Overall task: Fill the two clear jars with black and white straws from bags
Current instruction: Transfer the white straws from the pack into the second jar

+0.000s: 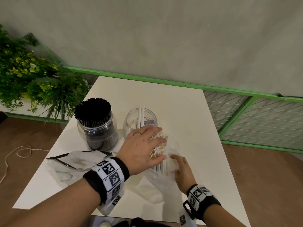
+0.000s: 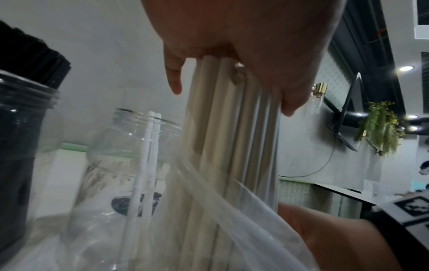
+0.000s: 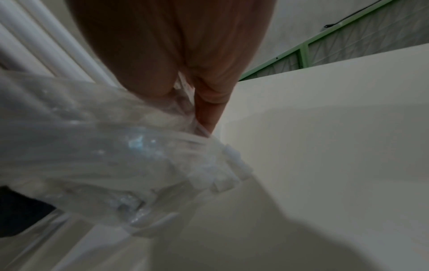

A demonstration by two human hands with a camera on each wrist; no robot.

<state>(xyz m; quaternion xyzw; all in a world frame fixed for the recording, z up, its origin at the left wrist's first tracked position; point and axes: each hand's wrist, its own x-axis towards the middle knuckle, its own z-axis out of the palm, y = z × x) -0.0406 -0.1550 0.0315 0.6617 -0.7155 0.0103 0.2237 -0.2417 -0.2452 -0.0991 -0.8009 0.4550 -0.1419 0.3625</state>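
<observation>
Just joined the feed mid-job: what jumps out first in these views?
The left hand grips a bundle of white straws at table centre, pulling them out of a clear plastic bag that the right hand holds. Behind, one clear jar is packed with black straws, while the jar beside it holds only two white ones.

Legible text is limited to the left wristband (image 1: pixel 109 172): small characters beside its square coded markers, one reading "E3"; the others are too small to read. The purple label (image 1: pixel 148 123) inside the clear jar (image 1: pixel 131 122) carries print that cannot be read.
</observation>
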